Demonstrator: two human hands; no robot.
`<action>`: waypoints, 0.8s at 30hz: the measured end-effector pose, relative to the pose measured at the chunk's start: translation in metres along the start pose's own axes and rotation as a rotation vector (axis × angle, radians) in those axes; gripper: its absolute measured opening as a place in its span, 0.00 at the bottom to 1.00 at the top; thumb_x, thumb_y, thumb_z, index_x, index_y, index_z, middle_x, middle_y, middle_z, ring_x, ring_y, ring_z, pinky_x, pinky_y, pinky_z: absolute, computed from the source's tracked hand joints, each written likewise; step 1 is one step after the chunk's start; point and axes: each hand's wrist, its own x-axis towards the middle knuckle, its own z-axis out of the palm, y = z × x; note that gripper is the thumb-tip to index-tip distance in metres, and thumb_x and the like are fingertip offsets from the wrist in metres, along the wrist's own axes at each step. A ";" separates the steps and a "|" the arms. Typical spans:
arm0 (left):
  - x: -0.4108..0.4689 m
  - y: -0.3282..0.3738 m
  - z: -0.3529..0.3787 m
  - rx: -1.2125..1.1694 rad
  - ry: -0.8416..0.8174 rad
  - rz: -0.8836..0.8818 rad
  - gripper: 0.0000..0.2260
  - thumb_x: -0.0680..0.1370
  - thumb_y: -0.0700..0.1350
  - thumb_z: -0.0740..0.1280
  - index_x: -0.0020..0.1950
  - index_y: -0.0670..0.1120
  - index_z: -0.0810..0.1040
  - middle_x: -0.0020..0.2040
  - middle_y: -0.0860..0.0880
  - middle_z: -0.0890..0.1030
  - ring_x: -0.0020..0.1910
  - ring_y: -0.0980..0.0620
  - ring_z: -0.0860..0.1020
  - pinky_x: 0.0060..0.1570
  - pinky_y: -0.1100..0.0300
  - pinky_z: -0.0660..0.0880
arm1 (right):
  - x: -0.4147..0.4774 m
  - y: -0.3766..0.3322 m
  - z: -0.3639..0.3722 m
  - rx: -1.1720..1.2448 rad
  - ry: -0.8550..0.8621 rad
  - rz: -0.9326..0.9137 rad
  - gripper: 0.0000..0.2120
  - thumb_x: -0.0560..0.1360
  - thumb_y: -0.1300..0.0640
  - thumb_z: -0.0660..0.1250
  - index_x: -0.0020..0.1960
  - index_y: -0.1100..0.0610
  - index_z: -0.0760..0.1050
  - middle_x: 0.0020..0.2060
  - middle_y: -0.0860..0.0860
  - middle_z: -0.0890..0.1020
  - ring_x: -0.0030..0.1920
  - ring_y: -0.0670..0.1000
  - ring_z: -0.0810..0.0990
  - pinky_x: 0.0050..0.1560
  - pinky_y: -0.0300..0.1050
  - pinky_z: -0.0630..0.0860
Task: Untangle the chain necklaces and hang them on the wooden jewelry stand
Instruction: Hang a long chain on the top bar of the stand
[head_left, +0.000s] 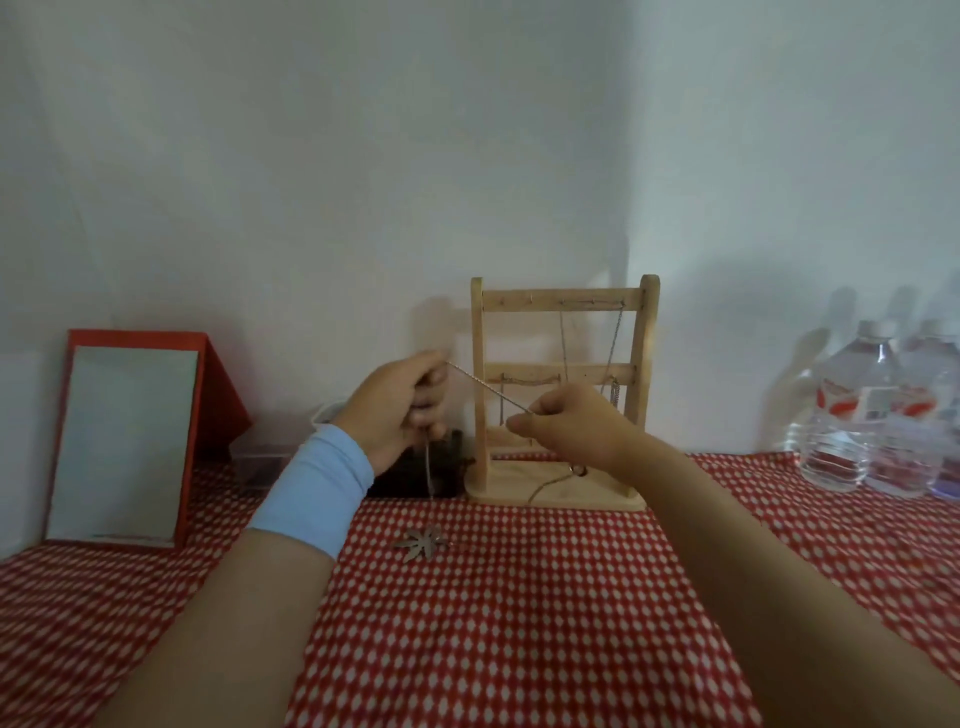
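Here both hands, left (410, 405) and right (563, 423), pinch a chain necklace (488, 391) stretched taut between them.

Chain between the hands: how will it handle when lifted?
Likely floppy: the chain is straight only where the left hand and right hand pull it. Below, it hangs limp, so the leaf pendant may drag or swing.

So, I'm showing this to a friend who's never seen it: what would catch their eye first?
Mid-frame, the left hand and right hand pull a silver chain taut between them. Just behind stands the wooden stand with other chains hung on its bars, and a leaf pendant shows against the red patterned cloth below the left hand.
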 end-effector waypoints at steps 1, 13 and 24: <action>0.000 0.007 -0.004 -0.108 0.007 0.018 0.18 0.81 0.51 0.59 0.32 0.50 0.66 0.25 0.54 0.59 0.22 0.55 0.58 0.30 0.59 0.65 | -0.003 0.000 -0.003 0.006 0.012 0.015 0.19 0.79 0.45 0.69 0.35 0.57 0.79 0.29 0.52 0.74 0.30 0.50 0.72 0.35 0.44 0.73; -0.006 0.035 -0.004 -0.652 0.114 0.224 0.07 0.81 0.43 0.61 0.47 0.43 0.77 0.44 0.45 0.83 0.44 0.46 0.83 0.44 0.55 0.83 | -0.017 -0.025 -0.028 0.054 0.076 0.020 0.13 0.85 0.57 0.59 0.51 0.54 0.81 0.44 0.47 0.78 0.37 0.49 0.82 0.35 0.37 0.80; 0.001 0.025 0.051 0.154 -0.276 0.215 0.17 0.83 0.50 0.60 0.72 0.54 0.66 0.53 0.41 0.79 0.47 0.44 0.82 0.45 0.45 0.80 | -0.018 -0.065 -0.029 0.002 0.357 -0.282 0.11 0.78 0.67 0.66 0.52 0.52 0.72 0.47 0.45 0.75 0.40 0.41 0.75 0.34 0.27 0.70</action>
